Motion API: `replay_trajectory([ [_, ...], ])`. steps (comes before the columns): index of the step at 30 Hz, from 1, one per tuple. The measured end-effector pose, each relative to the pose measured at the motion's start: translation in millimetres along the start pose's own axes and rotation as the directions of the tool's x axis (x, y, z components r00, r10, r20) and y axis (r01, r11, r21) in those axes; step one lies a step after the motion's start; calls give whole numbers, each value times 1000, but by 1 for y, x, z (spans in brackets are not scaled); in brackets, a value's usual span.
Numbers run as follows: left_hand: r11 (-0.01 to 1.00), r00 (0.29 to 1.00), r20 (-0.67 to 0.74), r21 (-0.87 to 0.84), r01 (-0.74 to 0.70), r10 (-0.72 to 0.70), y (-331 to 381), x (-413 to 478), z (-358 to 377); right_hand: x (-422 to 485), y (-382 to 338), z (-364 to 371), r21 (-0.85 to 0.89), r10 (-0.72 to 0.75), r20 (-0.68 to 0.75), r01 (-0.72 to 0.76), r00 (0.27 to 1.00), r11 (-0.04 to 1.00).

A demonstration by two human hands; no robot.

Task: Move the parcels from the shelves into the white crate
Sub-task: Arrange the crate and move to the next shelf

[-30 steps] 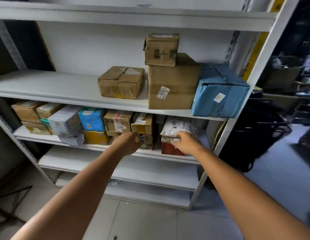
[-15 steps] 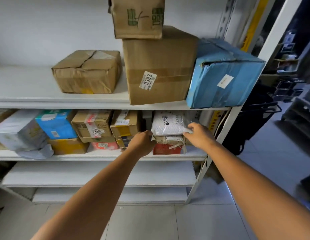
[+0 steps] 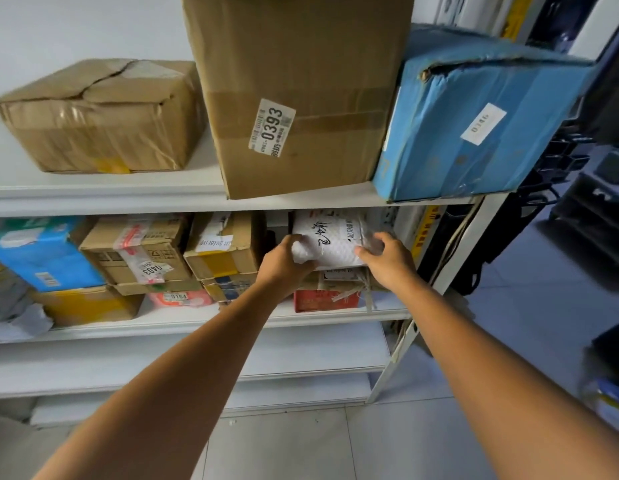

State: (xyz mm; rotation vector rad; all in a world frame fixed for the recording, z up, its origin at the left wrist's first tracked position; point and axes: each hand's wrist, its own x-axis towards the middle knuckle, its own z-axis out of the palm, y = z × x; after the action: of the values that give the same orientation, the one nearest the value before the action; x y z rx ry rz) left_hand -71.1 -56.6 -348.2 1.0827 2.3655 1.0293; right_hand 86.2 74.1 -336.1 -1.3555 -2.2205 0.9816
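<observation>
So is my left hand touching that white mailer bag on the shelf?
Touching. The head view shows the left hand gripping the left end of the white mailer bag, fingers curled round it.

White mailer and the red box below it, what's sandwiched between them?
A flat brown parcel lies between the white mailer and the red box, as the head view shows.

Top shelf [image 3: 93, 190]: 3 bxs [image 3: 100, 116] [image 3: 294, 91] [image 3: 474, 112], 2 grips [image 3: 284, 266] [image 3: 389, 261]

You see a white mailer [image 3: 330, 244] of dimpled, faintly glossy plastic; the big box [image 3: 294, 81] is matt brown cardboard; the blue box [image 3: 474, 116] shines with tape.
</observation>
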Motion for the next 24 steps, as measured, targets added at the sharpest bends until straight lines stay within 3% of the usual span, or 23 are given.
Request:
replay_trajectory([
  [13, 994, 997, -34, -88, 63, -66, 20, -68, -5, -65, 13, -29, 65, -29, 74, 24, 997, 998],
  [24, 988, 989, 27, -46, 146, -145, 1, -75, -1, -71, 18, -23, 85, 80, 101, -89, 992, 992],
])
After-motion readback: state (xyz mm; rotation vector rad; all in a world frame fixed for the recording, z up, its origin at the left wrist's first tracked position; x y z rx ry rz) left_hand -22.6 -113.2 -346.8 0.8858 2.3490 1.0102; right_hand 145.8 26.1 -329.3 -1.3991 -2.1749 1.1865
